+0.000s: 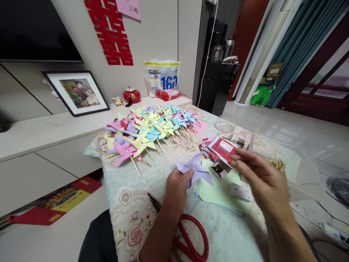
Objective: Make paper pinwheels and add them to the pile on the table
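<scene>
My left hand is closed around the folded centre of a lilac paper pinwheel, holding it just above the table. My right hand hovers to its right over a small open box of dark pins, fingers pinched together; whether a pin sits in them is too small to tell. Under both lies a stack of pale green and blue paper squares. A large heap of finished pinwheels on wooden sticks covers the far half of the table.
Red-handled scissors lie near the front edge under my left forearm. Red and pink paper, a small white box, a bundle of sticks and a glass bowl sit right. A white ledge holds a framed photo.
</scene>
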A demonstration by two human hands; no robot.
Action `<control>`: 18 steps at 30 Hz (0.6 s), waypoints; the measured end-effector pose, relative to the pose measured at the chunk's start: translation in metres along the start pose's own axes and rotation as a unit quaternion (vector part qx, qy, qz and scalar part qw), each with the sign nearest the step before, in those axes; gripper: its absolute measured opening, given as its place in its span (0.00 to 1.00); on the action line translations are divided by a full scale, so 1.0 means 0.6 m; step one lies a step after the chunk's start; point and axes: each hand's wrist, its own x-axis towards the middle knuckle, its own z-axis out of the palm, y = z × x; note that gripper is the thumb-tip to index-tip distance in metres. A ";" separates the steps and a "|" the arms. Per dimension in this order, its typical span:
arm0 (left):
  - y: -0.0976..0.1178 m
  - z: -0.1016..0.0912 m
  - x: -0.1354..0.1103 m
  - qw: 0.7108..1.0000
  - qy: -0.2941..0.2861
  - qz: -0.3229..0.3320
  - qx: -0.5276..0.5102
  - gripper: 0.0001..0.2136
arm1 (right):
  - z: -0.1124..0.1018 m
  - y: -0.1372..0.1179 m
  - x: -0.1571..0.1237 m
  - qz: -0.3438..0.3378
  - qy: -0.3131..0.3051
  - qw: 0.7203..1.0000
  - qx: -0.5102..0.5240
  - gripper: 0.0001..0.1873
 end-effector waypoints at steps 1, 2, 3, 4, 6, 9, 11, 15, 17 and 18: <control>0.001 -0.001 0.000 1.000 -0.002 -0.003 -0.005 0.17 | -0.015 -0.009 0.002 -0.022 0.036 0.999 -0.027 0.19; 0.001 -0.002 0.001 1.000 -0.006 -0.006 -0.008 0.17 | -0.032 -0.016 0.006 -0.043 0.066 0.995 -0.064 0.19; 0.001 -0.003 0.001 1.000 -0.011 -0.008 -0.009 0.17 | -0.052 -0.020 0.014 -0.059 0.088 0.988 -0.110 0.19; 0.001 -0.003 0.001 1.000 -0.014 -0.011 -0.007 0.16 | -0.074 -0.020 0.026 -0.065 0.091 0.979 -0.171 0.18; 0.001 -0.004 0.000 1.000 -0.013 -0.013 -0.003 0.16 | -0.123 -0.011 0.061 -0.069 0.062 0.939 -0.330 0.17; -0.001 -0.003 -0.001 1.000 -0.009 -0.006 -0.001 0.16 | -0.193 0.023 0.122 -0.012 -0.073 0.870 -0.487 0.13; -0.003 -0.003 -0.001 1.000 -0.009 -0.001 -0.002 0.16 | -0.223 0.048 0.149 0.010 -0.149 0.850 -0.506 0.11; -0.008 -0.005 0.003 1.000 -0.001 0.008 0.003 0.16 | -0.221 0.071 0.146 0.042 -0.264 0.862 -0.431 0.12; -0.010 -0.006 0.005 1.000 0.004 0.007 0.006 0.16 | -0.204 0.066 0.135 0.025 -0.256 0.873 -0.414 0.17; -0.011 -0.006 0.006 1.000 0.006 0.007 0.006 0.16 | -0.197 0.061 0.132 0.019 -0.256 0.868 -0.424 0.18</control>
